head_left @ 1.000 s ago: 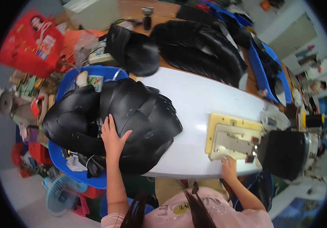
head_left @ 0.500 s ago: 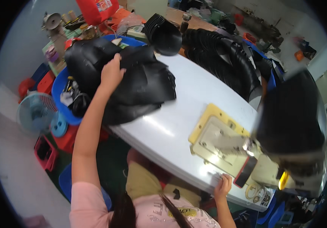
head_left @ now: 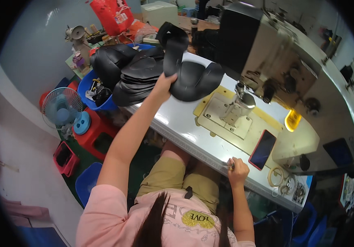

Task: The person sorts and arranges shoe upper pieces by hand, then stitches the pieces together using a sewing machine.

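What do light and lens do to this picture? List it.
Head view: white glare on the table; an amber light glowing on the sewing machine; a soft sheen on the black piece in the left hand. Head view, toward the rim: the machine bends into an arc, corners go black.

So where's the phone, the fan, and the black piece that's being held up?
Phone (head_left: 263,150): head view, middle of its dark screen.
Fan (head_left: 62,108): head view, middle of its round cage.
Black piece (head_left: 192,85): head view, on its broad curved part.
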A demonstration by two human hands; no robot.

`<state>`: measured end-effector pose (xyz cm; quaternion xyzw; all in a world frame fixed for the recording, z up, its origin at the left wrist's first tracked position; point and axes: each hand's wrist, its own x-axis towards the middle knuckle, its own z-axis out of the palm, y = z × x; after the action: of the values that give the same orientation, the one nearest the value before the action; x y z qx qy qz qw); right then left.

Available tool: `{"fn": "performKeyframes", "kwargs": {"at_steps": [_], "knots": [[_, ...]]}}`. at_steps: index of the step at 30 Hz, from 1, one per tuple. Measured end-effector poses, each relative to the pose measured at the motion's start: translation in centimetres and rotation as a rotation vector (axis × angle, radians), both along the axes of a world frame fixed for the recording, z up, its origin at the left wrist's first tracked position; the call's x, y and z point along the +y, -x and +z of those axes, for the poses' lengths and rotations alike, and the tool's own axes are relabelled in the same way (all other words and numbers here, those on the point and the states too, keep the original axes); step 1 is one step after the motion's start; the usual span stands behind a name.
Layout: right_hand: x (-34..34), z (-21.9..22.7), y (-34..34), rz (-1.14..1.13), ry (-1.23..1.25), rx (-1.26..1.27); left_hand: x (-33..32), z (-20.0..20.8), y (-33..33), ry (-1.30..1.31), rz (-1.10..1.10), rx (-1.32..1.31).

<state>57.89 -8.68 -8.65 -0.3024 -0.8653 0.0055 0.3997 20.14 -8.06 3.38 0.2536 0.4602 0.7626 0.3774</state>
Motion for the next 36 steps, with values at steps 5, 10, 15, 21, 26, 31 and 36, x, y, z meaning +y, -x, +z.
{"fn": "performKeyframes", "kwargs": {"at_steps": [5, 10, 15, 21, 26, 31, 36], "knots": [[-0.1, 0.4, 0.8, 0.038, -0.075, -0.031, -5.3, -10.9, -1.6, 0.197, -0.112, -0.306], [0.2, 0.3, 0.9, 0.022, -0.055, 0.007, -8.0, -10.2, -3.6, 0.132, -0.298, -0.284], [0.3, 0.6, 1.7, -0.022, 0.38, 0.183, -8.9, -8.8, -4.6, 0.169, -0.28, -0.468], [-0.7, 5.0, 5.5, 0.04, 0.406, 0.247, -9.7, -3.4, -3.3, 0.287, -0.424, -0.135], [-2.3, 11.4, 8.5, 0.343, 0.285, 0.158, -12.5, -0.4, -2.7, 0.235, -0.763, 0.091], [0.4, 12.9, 6.8, 0.37, 0.779, 0.107, -9.5, -0.6, -6.4, 0.322, -0.694, -0.037], [5.7, 15.2, 4.8, 0.211, 0.603, 0.123, -3.8, -0.4, -10.8, 0.2, -0.615, -0.292]]}}
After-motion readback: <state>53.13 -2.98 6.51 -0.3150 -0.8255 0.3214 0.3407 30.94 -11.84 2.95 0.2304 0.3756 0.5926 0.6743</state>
